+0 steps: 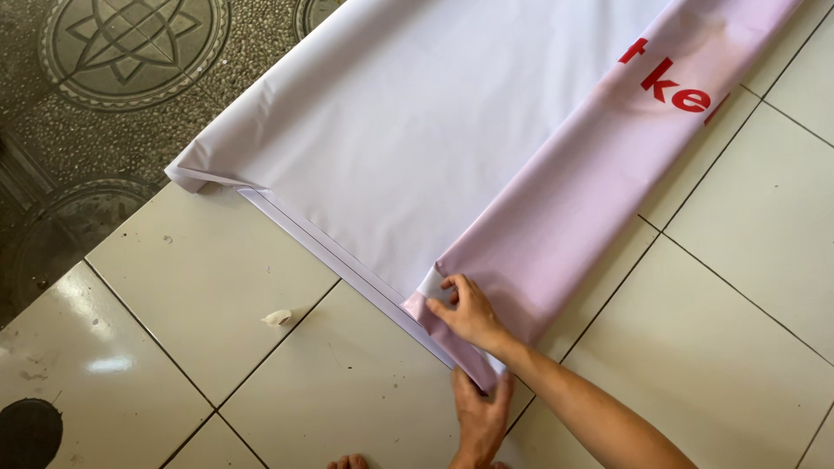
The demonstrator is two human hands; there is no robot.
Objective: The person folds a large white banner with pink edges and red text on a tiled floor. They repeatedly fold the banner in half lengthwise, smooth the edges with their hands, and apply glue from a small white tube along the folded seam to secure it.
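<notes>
Floor: glossy cream tiles (217, 287) with dark grout lines were laid across most of the view; glare was noted at the lower left. A strip of dark patterned paving (113, 52), with round star and ring motifs, was seen along the upper left. A dark round patch (30, 432) was cut off at the bottom left corner.

Banner (417, 122): a large white sheet was spread diagonally across the tiles, from the lower centre to the top edge. Its right side was folded over as a long pink flap (573, 200), through which red lettering (673, 82) showed faintly near the top right. A narrow hem strip (330, 252) ran along the near edge. The far end was cut off by the frame.

Scrap (277, 318): a small white crumpled bit lay on a tile, left of the banner's near edge and apart from it.

Right hand (469, 313): it was laid on the near corner of the flap, fingers curled and pinching the turned-up white corner.

Left hand (480, 417): it was pressed flat on the banner's near corner, just below the right hand, fingers together; whether anything was gripped could not be told.

Toes (350, 462): partly seen at the bottom edge.
</notes>
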